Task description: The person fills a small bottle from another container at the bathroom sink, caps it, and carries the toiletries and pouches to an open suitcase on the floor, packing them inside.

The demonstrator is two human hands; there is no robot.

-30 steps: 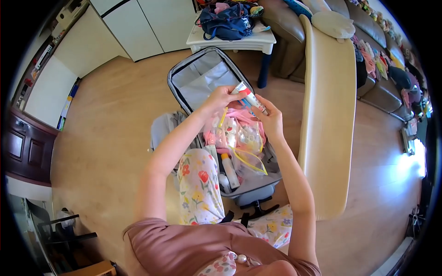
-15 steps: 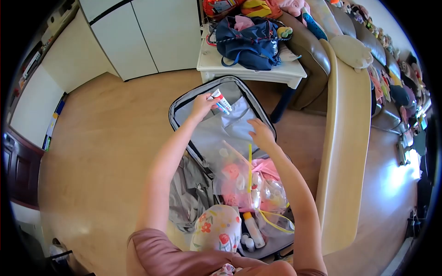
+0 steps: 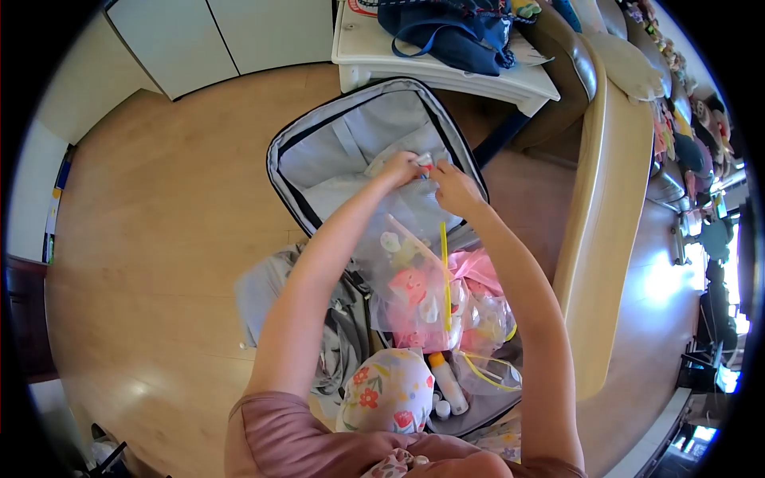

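My left hand [image 3: 400, 170] is closed round small white tubes [image 3: 425, 162] with red and blue markings, over the pale lining pocket [image 3: 343, 195] in the lid of an open grey suitcase [image 3: 275, 159]. My right hand [image 3: 457, 191] is right beside them, fingers bent together at the pocket's upper edge; what they pinch is hidden. Below the hands, a clear zip bag [image 3: 382, 295] with a yellow slider strip lies over pink items [image 3: 476, 271]. Nearer me are a floral pouch [image 3: 390, 390] and a white bottle with an orange cap [image 3: 449, 385].
Grey clothing [image 3: 271, 279] spills over the suitcase's left side onto the wooden floor [image 3: 159, 239]. A white table [image 3: 446, 68] carrying a navy bag [image 3: 454, 36] stands beyond the lid. Along the right runs a long beige board [image 3: 594, 239], near a brown sofa [image 3: 558, 95].
My left hand has brought the tubes down and right to the lid pocket, close to my right hand. My view has tilted down, so the suitcase lid sits higher in it.
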